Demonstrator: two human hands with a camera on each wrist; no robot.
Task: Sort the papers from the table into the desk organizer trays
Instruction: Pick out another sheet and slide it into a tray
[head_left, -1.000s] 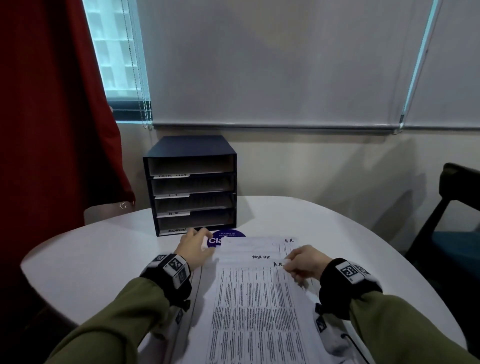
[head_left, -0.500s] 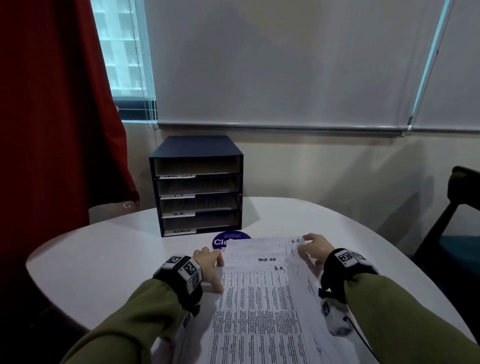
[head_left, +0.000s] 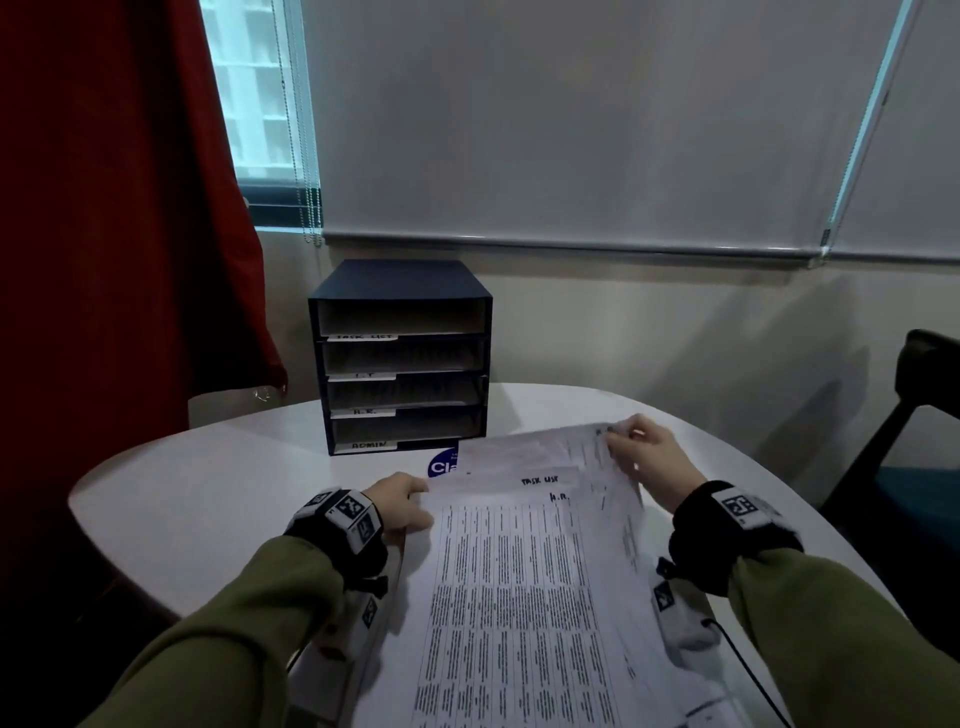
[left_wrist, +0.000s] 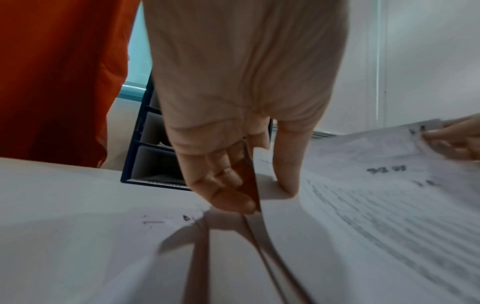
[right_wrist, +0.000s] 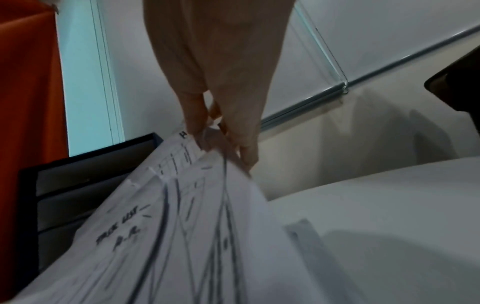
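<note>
Sorting step: right hand (head_left: 641, 457) fingers pinch far right corner of papers (head_left: 524, 571) fanned on bench (head_left: 208, 483), left hand (head_left: 402, 501) fingers grip left edge; next likely needs one labelled sheet peeled off toward desk organizer (head_left: 402, 358) at 11 o'clock

A fanned stack of white printed papers (head_left: 524, 582) lies on the round white table (head_left: 208, 499), its far right corner lifted off the surface; handwritten headings read "TASK LIST" and "H.R." Behind it stands a dark blue desk organizer (head_left: 400, 358) with four stacked trays, labelled TASK LIST, I.T., H.R. and ADMIN.
</note>
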